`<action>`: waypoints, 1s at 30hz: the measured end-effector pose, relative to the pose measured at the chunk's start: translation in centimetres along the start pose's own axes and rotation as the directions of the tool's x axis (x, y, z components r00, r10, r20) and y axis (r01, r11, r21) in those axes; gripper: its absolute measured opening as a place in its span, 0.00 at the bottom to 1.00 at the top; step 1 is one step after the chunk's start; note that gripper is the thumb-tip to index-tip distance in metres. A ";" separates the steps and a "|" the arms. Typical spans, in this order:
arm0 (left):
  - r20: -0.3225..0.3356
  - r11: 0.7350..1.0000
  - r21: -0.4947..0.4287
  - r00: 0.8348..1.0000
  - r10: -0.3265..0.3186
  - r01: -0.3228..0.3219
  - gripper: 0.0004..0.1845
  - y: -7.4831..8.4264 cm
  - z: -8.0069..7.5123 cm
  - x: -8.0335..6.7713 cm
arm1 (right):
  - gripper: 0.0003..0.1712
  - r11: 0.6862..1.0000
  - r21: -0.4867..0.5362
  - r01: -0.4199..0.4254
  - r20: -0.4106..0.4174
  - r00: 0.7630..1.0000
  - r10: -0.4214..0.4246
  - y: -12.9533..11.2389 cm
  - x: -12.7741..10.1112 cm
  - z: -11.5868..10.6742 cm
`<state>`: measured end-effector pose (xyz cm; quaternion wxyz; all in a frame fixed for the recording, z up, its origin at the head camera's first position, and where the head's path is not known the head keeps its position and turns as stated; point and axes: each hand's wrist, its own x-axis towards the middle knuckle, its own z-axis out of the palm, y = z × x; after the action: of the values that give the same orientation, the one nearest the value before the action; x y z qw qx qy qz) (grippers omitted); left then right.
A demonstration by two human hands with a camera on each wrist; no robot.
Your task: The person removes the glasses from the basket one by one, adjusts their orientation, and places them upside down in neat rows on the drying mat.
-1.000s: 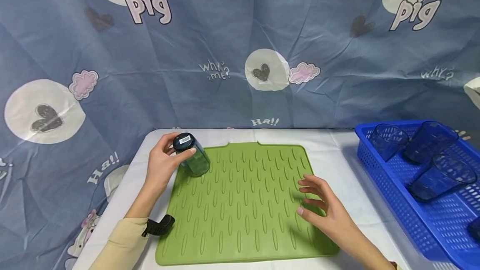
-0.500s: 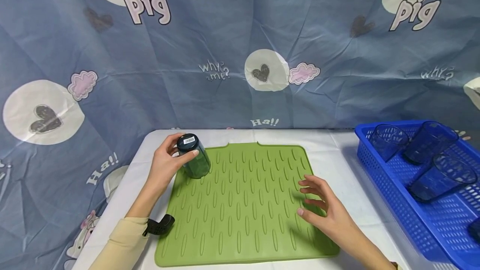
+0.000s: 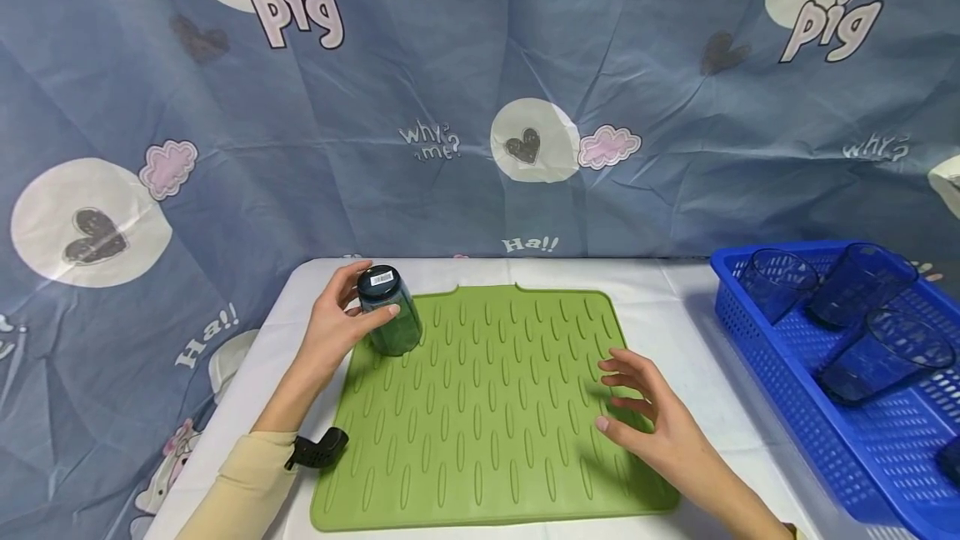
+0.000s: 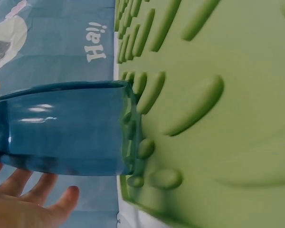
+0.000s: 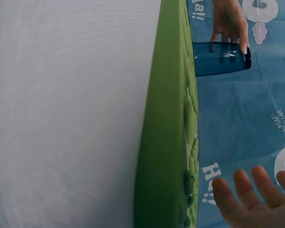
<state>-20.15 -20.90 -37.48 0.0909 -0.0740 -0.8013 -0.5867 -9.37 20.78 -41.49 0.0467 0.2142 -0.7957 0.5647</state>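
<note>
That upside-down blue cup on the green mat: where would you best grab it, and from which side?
Grip the blue cup round its upper wall near the closed base, coming from the left or from above. It stands mouth down on the green mat, so the rim offers no hold. The left hand already holds it there; the right hand hovers open over the mat.

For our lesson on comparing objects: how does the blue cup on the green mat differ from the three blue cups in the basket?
The cup on the mat stands upside down, base up with a white sticker showing; the cups in the basket lie tilted on their sides, mouths visible. The left hand grips the mat cup; nothing touches the basket cups. It sits on the green mat; they rest in the blue basket. All are translucent blue and look alike in shape.
</note>
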 end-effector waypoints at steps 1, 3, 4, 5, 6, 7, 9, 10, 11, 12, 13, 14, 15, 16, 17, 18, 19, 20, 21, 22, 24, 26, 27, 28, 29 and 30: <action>0.000 1.000 0.000 1.000 0.010 -0.010 0.40 0.1 -0.1 0.0 | 0.44 1.000 -0.001 0.000 0.000 1.000 0.000 0.0 0.0 0.0; -0.004 0.999 -0.003 0.999 0.032 -0.032 0.40 0.4 -0.3 0.0 | 0.44 1.000 -0.004 -0.001 -0.001 1.000 0.001 0.0 0.0 0.0; -0.006 0.999 -0.004 0.999 0.043 -0.043 0.40 0.5 -0.4 -0.1 | 0.44 1.000 -0.005 -0.003 -0.002 1.000 0.003 0.0 0.0 0.0; -0.010 0.999 -0.003 0.999 0.051 -0.051 0.39 0.7 -0.5 -0.1 | 0.44 1.000 -0.004 -0.007 -0.002 1.000 0.007 0.0 0.0 0.0; -0.013 0.998 -0.003 0.998 0.058 -0.058 0.39 0.8 -0.6 -0.2 | 0.44 1.000 -0.005 -0.008 -0.001 1.000 0.008 -0.1 0.0 0.0; -0.015 0.998 -0.001 0.998 0.064 -0.064 0.39 1.0 -0.8 -0.3 | 0.44 1.000 -0.006 -0.010 0.000 1.000 0.010 -0.1 0.0 0.0; -0.027 0.997 0.001 0.997 0.074 -0.073 0.38 1.2 -1.0 -0.6 | 0.44 1.000 -0.009 -0.010 0.002 1.000 0.010 -0.1 0.0 0.0; -0.033 0.997 0.007 0.996 0.078 -0.078 0.38 1.4 -1.1 -0.7 | 0.44 1.000 -0.011 -0.009 0.003 1.000 0.009 -0.2 0.0 0.0; -0.039 0.996 0.013 0.996 0.085 -0.085 0.38 1.5 -1.3 -0.9 | 0.44 1.000 -0.013 -0.008 0.004 1.000 0.008 -0.2 0.0 0.0; -0.044 0.995 0.021 0.995 0.094 -0.093 0.38 1.6 -1.4 -1.1 | 0.44 1.000 -0.015 -0.007 0.004 1.000 0.007 -0.2 0.0 0.0; -0.048 0.995 0.031 0.994 0.100 -0.099 0.38 1.7 -1.5 -1.4 | 0.44 1.000 -0.015 -0.007 0.005 1.000 0.007 -0.2 0.1 0.0; -0.052 0.994 0.039 0.993 0.106 -0.104 0.39 1.9 -1.6 -1.6 | 0.44 1.000 -0.018 -0.003 0.004 1.000 0.003 -0.2 0.1 -0.1; -0.053 0.993 0.050 0.992 0.114 -0.111 0.39 2.0 -1.7 -1.8 | 0.44 1.000 -0.019 -0.003 0.003 1.000 0.003 -0.2 0.1 -0.1; -0.055 0.991 0.059 0.991 0.119 -0.116 0.39 2.2 -1.8 -2.0 | 0.44 1.000 -0.018 -0.006 0.003 1.000 0.006 -0.2 0.1 -0.1; -0.057 0.990 0.068 0.991 0.125 -0.121 0.40 2.3 -1.8 -2.3 | 0.44 1.000 -0.020 -0.005 0.003 1.000 0.006 -0.2 0.1 -0.1; -0.058 0.990 0.070 0.990 0.129 -0.124 0.40 2.5 -1.9 -2.5 | 0.44 1.000 -0.022 -0.002 0.004 1.000 0.002 -0.2 0.1 -0.2; -0.059 0.989 0.077 0.989 0.133 -0.128 0.39 2.6 -1.9 -2.7 | 0.44 1.000 -0.023 -0.002 0.002 1.000 0.002 -0.2 0.1 -0.2; -0.060 0.988 0.082 0.989 0.137 -0.132 0.39 2.7 -2.0 -3.0 | 0.44 1.000 -0.024 -0.002 0.001 1.000 0.002 -0.2 0.1 -0.2; -0.062 0.986 0.094 0.987 0.146 -0.140 0.39 2.8 -2.0 -3.2 | 0.44 1.000 -0.023 -0.002 -0.001 1.000 0.002 -0.2 0.1 -0.2; -0.065 0.984 0.104 0.986 0.155 -0.147 0.39 2.9 -2.0 -3.4 | 0.44 1.000 -0.023 0.000 -0.002 1.000 0.000 -0.3 0.1 -0.2; -0.070 0.978 0.118 0.982 0.178 -0.169 0.39 3.2 -2.1 -3.9 | 0.44 1.000 -0.022 0.001 -0.006 1.000 -0.001 -0.4 0.2 -0.3; -0.079 0.971 0.125 0.974 0.214 -0.204 0.40 3.6 -2.1 -4.3 | 0.44 1.000 -0.023 0.001 -0.011 1.000 -0.001 -0.4 0.2 -0.3; -0.083 0.966 0.124 0.968 0.238 -0.227 0.40 3.8 -2.1 -4.6 | 0.44 1.000 -0.027 0.005 -0.011 1.000 -0.005 -0.4 0.2 -0.3; -0.084 0.961 0.117 0.961 0.262 -0.252 0.40 4.1 -2.1 -4.8 | 0.44 0.999 -0.033 0.006 -0.011 1.000 -0.006 -0.4 0.1 -0.4; -0.084 0.954 0.110 0.954 0.287 -0.278 0.40 4.3 -2.1 -5.0 | 0.44 0.999 -0.037 0.007 -0.012 1.000 -0.007 -0.4 0.1 -0.4; -0.083 0.947 0.101 0.946 0.313 -0.305 0.41 4.6 -2.0 -5.3 | 0.44 0.999 -0.043 0.008 -0.012 1.000 -0.009 -0.4 0.1 -0.4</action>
<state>-13.86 -21.51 -33.84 0.2241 -0.1658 -0.7991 -0.5327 -9.38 21.03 -40.96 0.0586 0.2131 -0.8063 0.5487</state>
